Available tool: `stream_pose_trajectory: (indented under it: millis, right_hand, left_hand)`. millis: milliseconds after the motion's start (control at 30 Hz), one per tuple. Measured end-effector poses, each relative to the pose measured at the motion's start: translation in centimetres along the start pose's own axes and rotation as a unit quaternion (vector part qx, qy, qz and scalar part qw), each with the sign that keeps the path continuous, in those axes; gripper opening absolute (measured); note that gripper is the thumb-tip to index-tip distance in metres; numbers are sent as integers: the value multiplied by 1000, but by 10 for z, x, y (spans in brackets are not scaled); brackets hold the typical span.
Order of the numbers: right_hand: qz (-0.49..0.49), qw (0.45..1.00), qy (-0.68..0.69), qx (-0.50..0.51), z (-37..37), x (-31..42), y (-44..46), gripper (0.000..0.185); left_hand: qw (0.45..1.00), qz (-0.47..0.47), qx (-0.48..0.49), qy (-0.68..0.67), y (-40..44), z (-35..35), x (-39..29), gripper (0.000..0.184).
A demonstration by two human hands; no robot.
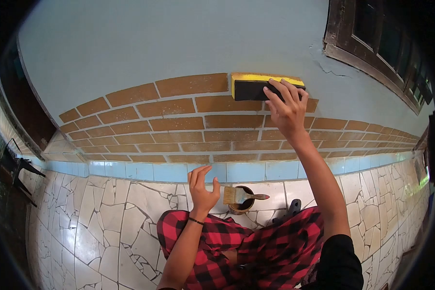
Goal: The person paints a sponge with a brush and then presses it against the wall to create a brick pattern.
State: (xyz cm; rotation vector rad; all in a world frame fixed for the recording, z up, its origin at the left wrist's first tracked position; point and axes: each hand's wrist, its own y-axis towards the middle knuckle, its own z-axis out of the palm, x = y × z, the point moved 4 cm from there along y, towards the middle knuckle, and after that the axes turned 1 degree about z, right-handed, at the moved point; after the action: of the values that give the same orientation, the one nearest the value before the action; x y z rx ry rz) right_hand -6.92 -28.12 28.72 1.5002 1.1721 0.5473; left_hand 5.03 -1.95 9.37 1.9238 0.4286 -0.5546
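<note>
My right hand (287, 104) grips a black block with a yellow layer (249, 89) and holds it against the wall, at the top row of a brown brick pattern (176, 107). The block lies level, just right of the last brown brick of that row. My left hand (204, 188) is raised near the blue tile strip, its fingers apart and nothing in them. Close to its right, a paintbrush (236, 195) rests across the top of a small pot (241, 209) of dark contents on the floor.
Plain grey-blue wall (169, 43) rises above the pattern. A wooden window frame (367, 53) juts in at the upper right. Below are blue tiles (140, 171) and a cracked-stone floor (101, 227). A dark chair (21, 169) stands at the far left.
</note>
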Motion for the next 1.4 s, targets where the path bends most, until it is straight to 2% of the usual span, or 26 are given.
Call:
stream_pose_trajectory:
  millis: [233, 300, 400, 500, 700, 1000, 1400]
  right_hand:
    - [2, 1000, -3, -6, 0, 1, 2, 44]
    - [-2, 1000, -3, -7, -2, 0, 3, 42]
    - [-3, 1000, -2, -7, -3, -2, 4, 40]
    - [-2, 1000, 2, -8, -1, -2, 5, 38]
    - [7, 1000, -2, -10, 3, -1, 3, 37]
    - [10, 1000, -12, -4, 10, -2, 4, 38]
    - [10, 1000, -15, 1, 12, -3, 9, 39]
  left_hand:
    - [986, 150, 11, -77, 95, 17, -82, 48]
    - [979, 191, 9, -73, 124, 27, -101, 54]
    - [978, 205, 29, 17, 159, 53, -110, 61]
    - [978, 190, 56, 60, 165, 69, -100, 66]
    - [988, 149, 46, -19, 172, 76, -91, 70]
    - [986, 154, 59, 34, 187, 86, -84, 73]
    - [986, 104, 127, 17, 191, 82, -84, 81]
